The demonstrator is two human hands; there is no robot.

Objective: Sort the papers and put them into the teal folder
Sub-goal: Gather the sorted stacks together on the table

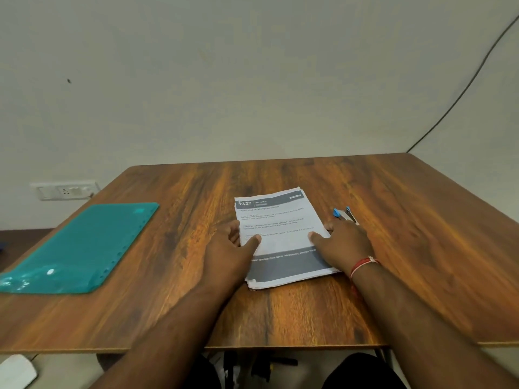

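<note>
Forearms (174, 318) enter from 6 o'clock over the table (280, 318) edge.

Head view: papers (280, 228) lie flat at table centre, a thin printed stack with edges slightly fanned at the near corner. Left hand (233, 248) flanks the stack at 9 o'clock, right hand (342, 242) at 3 o'clock. Both have a thumb flat on the top sheet and fingers loosely extended against the side edges, with no closed pinch seen. Folder (84, 248) lies shut at 9 o'clock, well apart. Stapler (345, 214) sits just beyond the right fingers, at 2 o'clock.

Judgement: the stack is light, limp and apt to slide apart. Square it, then lift by both long edges.
</note>
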